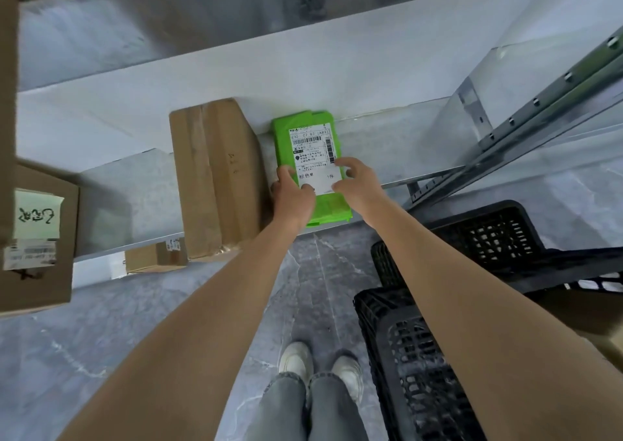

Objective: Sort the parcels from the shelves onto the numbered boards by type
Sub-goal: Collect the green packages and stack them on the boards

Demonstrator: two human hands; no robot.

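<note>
green parcel [312, 150] lies at the shelf's [387, 144] front edge, long axis running front to back, near end seemingly overhanging. left hand [293, 191] grips its near left side, right hand [354, 184] the near right. cardboard box [215, 177] crowds the left.

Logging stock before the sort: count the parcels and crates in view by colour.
green parcel: 1
brown cardboard boxes: 3 (long box, small box, box with a note)
black crates: 2 (upper crate, lower crate)
Total: 6
The brown strip at the left edge may be another box; cannot tell.
</note>
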